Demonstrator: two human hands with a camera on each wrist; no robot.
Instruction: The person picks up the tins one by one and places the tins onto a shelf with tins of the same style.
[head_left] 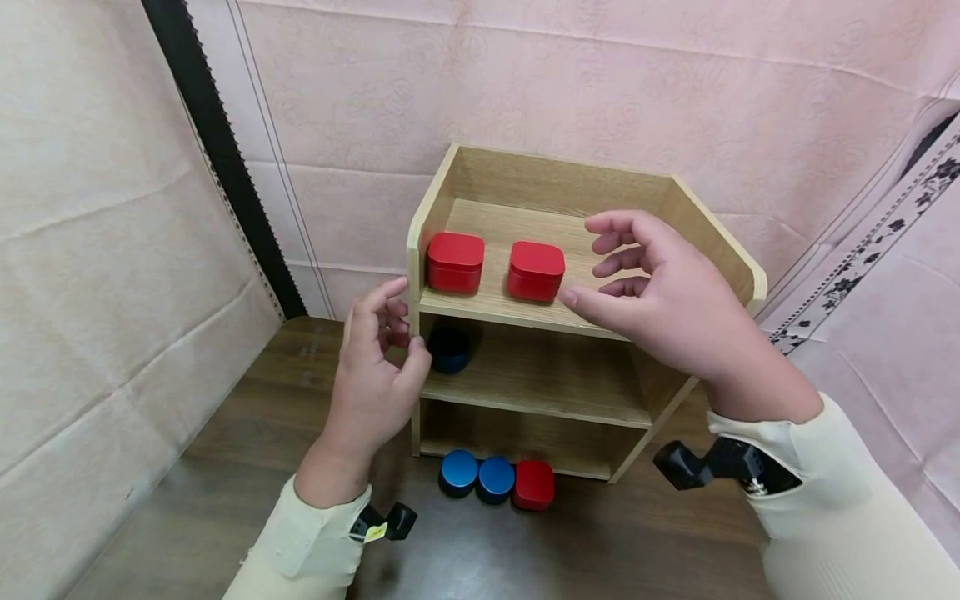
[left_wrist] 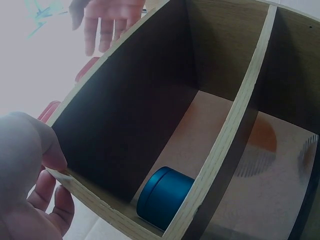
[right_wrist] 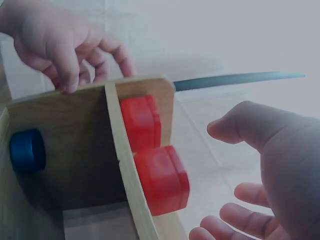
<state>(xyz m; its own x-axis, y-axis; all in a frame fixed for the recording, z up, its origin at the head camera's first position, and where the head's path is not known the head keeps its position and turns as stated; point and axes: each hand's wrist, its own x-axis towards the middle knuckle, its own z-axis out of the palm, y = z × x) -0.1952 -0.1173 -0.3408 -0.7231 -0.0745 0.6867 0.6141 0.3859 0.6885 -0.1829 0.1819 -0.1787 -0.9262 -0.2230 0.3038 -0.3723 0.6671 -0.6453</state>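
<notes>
Two red square tins, one at the left wall (head_left: 455, 263) and one beside it (head_left: 536, 272), stand on the top level of a small wooden shelf (head_left: 525, 407). My right hand (head_left: 660, 292) hovers over that level, just right of the second tin, fingers spread and slightly bent, holding nothing. At the shelf's left side my left hand (head_left: 375, 367) touches the side panel's edge with loosely bent fingers. A round blue tin (left_wrist: 165, 196) sits on the middle level by the left wall, shaded in the head view.
On the brown floor in front of the shelf, two round blue tins (head_left: 477, 477) and a red square tin (head_left: 534, 485) stand in a row. Pale pink cloth (head_left: 600, 75) hangs behind the shelf, and another light cloth (head_left: 97, 208) hangs to the left.
</notes>
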